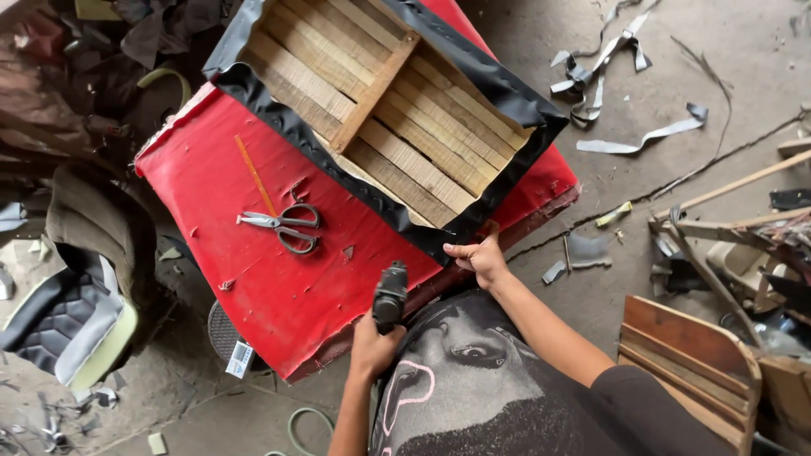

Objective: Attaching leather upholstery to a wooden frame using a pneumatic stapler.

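Observation:
A slatted wooden frame (397,110) lies on a red padded panel (253,245), its edges wrapped in black vinyl (296,127). My right hand (480,257) pinches the black vinr at the frame's near corner. My left hand (372,346) grips a dark handheld power tool (390,295), pointed up at the red panel just short of that corner. Scissors (283,226) rest on the red panel to the left, beside a thin orange stick (255,176).
Grey strips (642,139) litter the concrete floor at the right. Wooden boards (693,355) and scrap frames stand at the lower right. A black-and-white cushion (68,321) and dark fabric pile sit on the left. A green hose (308,422) loops below.

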